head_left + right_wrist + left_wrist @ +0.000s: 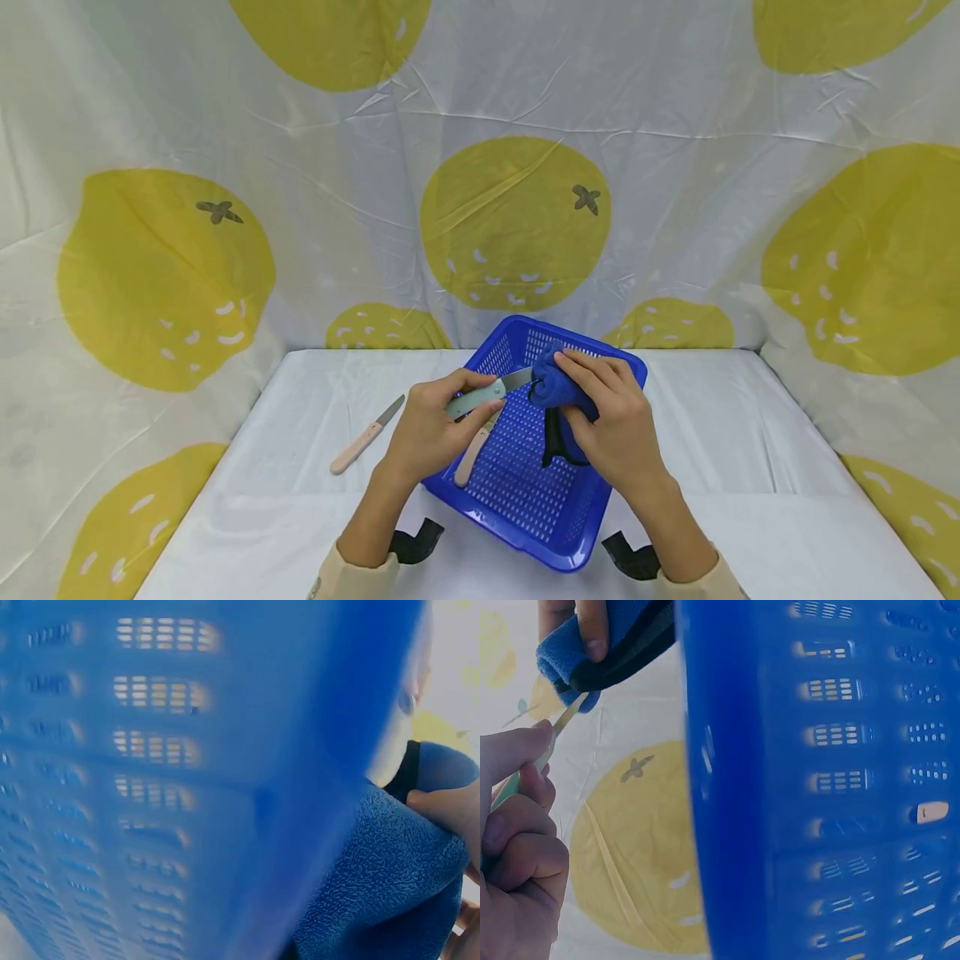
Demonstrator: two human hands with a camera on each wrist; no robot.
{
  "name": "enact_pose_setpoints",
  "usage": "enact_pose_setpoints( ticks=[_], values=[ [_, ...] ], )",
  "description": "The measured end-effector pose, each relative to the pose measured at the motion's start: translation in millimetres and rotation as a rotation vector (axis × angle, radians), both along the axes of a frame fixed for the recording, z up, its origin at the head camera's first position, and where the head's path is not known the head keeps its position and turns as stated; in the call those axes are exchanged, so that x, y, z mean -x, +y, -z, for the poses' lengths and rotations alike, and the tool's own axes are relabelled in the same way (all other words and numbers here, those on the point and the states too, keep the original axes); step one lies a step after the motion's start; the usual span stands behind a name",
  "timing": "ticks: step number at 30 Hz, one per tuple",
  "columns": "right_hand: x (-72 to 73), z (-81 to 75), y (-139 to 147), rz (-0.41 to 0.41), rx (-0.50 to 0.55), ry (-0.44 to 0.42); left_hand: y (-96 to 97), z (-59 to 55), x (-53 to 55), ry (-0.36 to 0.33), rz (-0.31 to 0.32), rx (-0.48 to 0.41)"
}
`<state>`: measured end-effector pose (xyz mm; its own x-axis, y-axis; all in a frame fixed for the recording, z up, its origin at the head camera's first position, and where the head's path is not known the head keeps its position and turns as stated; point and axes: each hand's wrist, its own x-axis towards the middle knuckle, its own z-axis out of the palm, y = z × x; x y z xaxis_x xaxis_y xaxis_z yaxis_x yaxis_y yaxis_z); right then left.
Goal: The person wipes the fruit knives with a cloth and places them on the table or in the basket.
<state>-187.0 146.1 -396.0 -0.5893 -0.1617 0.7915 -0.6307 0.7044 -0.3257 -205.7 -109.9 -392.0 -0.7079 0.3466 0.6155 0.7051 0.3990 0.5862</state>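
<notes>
Blue cloth (556, 387), apparently black-edged

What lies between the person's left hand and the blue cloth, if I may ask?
In the head view, the green-handled knife's blade bridges the stretch from the left hand to the blue cloth.

White backdrop (337, 208) printed with large yellow fruits (502, 225), creased, standing behind and on both sides of a white-covered table (720, 425); a blurred yellow patch (437, 727), right wrist view, probably belongs to it.
</notes>
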Motion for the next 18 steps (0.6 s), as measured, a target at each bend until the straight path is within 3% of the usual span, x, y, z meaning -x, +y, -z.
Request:
enact_pose_setpoints(
  ticks=[7,12,18],
  values=[
    [4.0,-4.7,23,0.050,0.067,0.000,-2.8,0.1,1.2,-0.045,0.023,0.005],
    [3.7,-8.4,37,0.075,0.116,-0.011,-3.0,1.1,1.8,-0.092,0.030,0.057],
    [3.8,-9.7,41,0.058,0.132,-0.017,-0.6,4.5,2.9,-0.107,-0.048,0.171]
  ],
)
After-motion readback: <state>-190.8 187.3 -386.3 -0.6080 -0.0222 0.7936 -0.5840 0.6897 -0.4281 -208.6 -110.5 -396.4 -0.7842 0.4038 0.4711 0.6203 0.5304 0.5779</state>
